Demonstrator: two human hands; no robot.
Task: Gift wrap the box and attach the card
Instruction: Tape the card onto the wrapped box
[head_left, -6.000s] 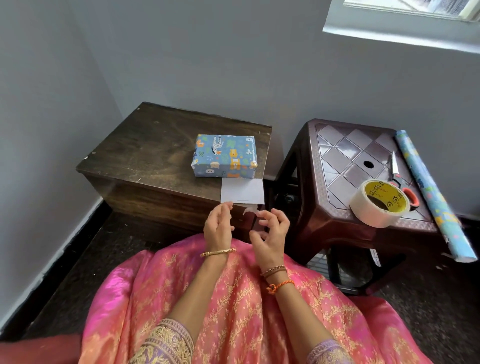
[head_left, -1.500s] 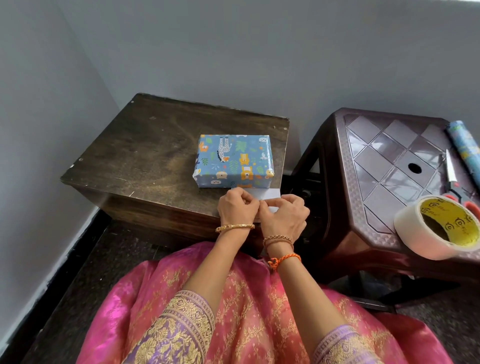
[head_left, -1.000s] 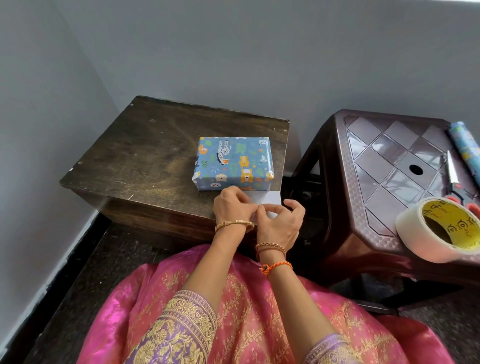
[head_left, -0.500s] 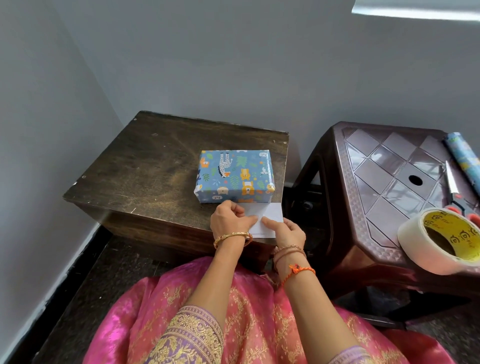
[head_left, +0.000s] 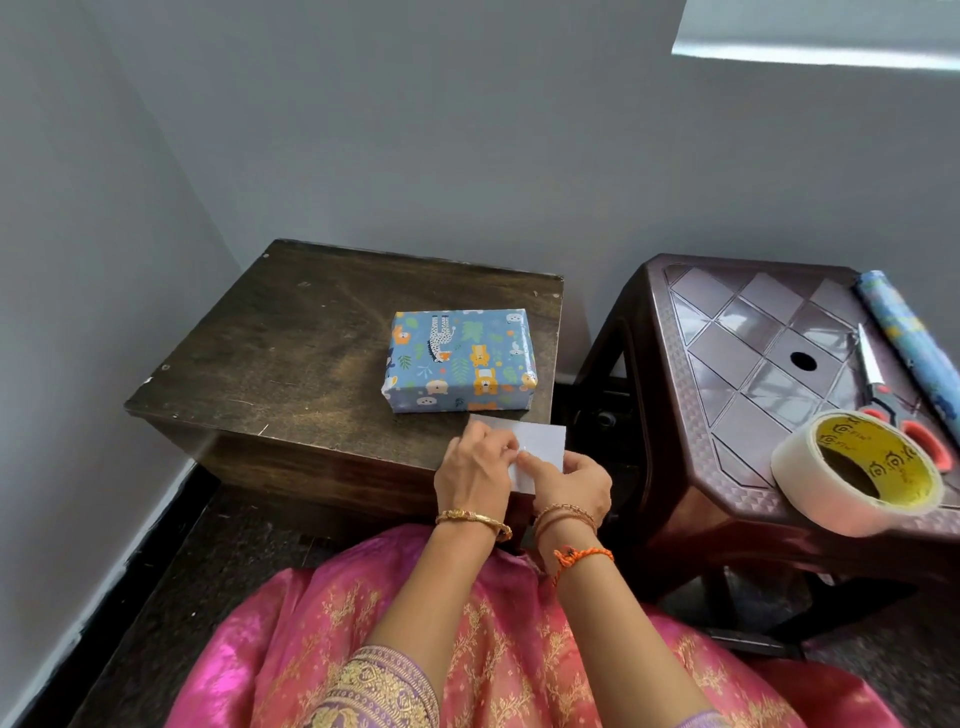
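fingers (head_left: 498, 444) of both hands pinching white card (head_left: 545, 441); wrapped box (head_left: 460, 361) beside; tape roll (head_left: 857, 470) print illegible

Both forearms reach forward side by side, bangles on the wrists. The left hand (head_left: 475, 467) and right hand (head_left: 571, 480) meet, fingers curled, fingertips pressing together on the white card (head_left: 540, 447) between them.

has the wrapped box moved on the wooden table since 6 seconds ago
No. The wrapped box sits near the wooden table's front right corner as before; only the camera shifted.
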